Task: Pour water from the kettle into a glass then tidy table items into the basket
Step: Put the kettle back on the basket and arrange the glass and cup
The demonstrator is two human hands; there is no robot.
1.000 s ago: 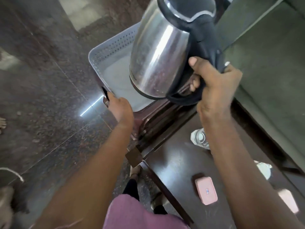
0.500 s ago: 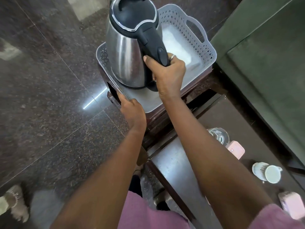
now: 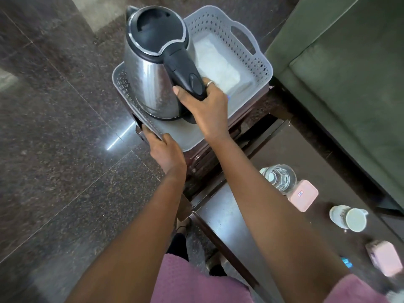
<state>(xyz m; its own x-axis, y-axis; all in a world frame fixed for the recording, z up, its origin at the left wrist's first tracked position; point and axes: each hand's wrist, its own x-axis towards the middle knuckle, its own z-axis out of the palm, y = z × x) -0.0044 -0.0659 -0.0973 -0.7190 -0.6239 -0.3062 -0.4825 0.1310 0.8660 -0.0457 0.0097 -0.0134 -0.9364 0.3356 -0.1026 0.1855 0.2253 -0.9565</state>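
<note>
Nearest me, lower right of the frame, two pink boxes (image 3: 303, 195) sit on the dark table (image 3: 229, 219), with a white mug (image 3: 349, 218) between them and a glass of water (image 3: 281, 177) touching the upper box. At mid-frame my left hand (image 3: 167, 153) grips the near rim of the grey basket (image 3: 247, 55). Farther up, my right hand (image 3: 209, 108) is clenched around the black handle of the steel kettle (image 3: 150, 77), which stands upright in the basket's left end.
</note>
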